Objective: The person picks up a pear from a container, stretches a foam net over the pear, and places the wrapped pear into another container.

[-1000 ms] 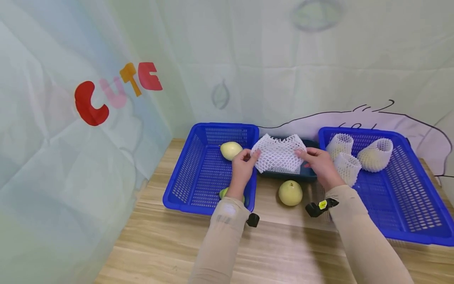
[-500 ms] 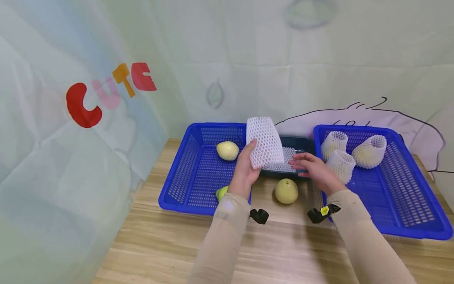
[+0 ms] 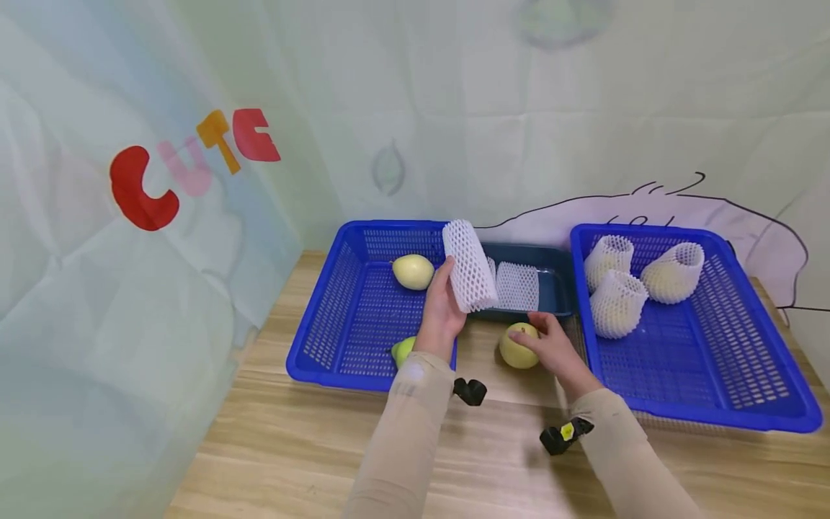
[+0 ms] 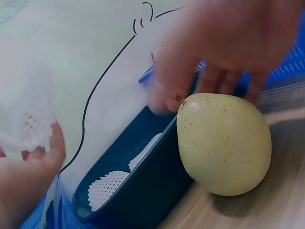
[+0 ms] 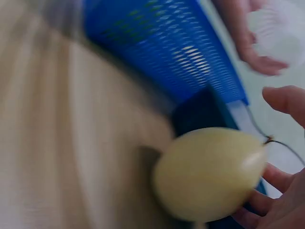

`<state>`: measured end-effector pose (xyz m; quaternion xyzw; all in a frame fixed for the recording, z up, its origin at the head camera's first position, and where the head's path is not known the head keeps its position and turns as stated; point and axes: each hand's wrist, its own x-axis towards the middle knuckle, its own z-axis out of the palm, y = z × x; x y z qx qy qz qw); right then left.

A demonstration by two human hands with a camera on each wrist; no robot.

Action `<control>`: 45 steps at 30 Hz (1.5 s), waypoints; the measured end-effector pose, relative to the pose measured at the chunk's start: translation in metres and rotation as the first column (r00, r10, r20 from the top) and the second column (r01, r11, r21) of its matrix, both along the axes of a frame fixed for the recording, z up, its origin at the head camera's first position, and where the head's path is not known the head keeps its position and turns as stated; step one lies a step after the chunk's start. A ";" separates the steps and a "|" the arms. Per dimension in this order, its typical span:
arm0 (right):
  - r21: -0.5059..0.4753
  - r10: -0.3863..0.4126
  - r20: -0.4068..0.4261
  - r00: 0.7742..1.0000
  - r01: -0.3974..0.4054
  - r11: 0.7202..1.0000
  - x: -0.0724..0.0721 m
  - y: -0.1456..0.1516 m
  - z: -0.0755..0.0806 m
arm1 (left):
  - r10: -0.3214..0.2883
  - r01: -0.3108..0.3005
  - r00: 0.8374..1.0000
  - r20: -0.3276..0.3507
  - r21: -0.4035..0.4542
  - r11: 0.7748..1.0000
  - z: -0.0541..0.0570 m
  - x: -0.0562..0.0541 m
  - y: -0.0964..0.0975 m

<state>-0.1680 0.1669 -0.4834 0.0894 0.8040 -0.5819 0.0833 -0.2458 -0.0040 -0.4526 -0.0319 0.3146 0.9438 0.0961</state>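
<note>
My left hand [image 3: 444, 306] holds a white foam net sleeve [image 3: 470, 267], rounded into an upright, slightly tilted tube, above the edge of the left basket. My right hand [image 3: 551, 346] reaches around a pale yellow pear [image 3: 515, 353] on the table, its thumb overlapping the fruit in the head view. In the right wrist view the thumb stands apart from the pear [image 5: 209, 171], while the fingers lie close along its far side. Seen from the left wrist, the speckled pear [image 4: 224, 143] has its stem toward the blurred right hand [image 4: 224, 47].
A blue basket [image 3: 305, 339] at left holds a yellow pear [image 3: 413, 272] and a green one [image 3: 403, 351]. More flat foam sleeves [image 3: 517, 286] lie in a dark teal tray [image 3: 558, 292]. The right blue basket [image 3: 733, 422] contains three sleeved fruits [image 3: 619, 306].
The sleeve, earlier stretched between both hands, is now in my left hand alone and has rounded into a tube. My right hand has moved down from the tray to the pear.
</note>
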 end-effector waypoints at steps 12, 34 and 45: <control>0.163 0.068 -0.102 0.993 -0.050 0.985 0.008 0.007 -0.042 | 0.023 -0.027 0.999 0.029 0.178 0.984 0.000 -0.001 -0.002; -0.292 -0.022 -0.202 0.979 -0.039 0.955 0.012 -0.016 0.010 | 0.030 -0.029 1.000 -0.003 0.155 0.988 0.001 0.002 -0.003; -0.376 -0.100 -0.115 0.988 0.050 0.925 0.008 -0.026 0.019 | 0.000 -0.022 0.972 -0.235 -0.091 0.996 0.000 0.008 0.005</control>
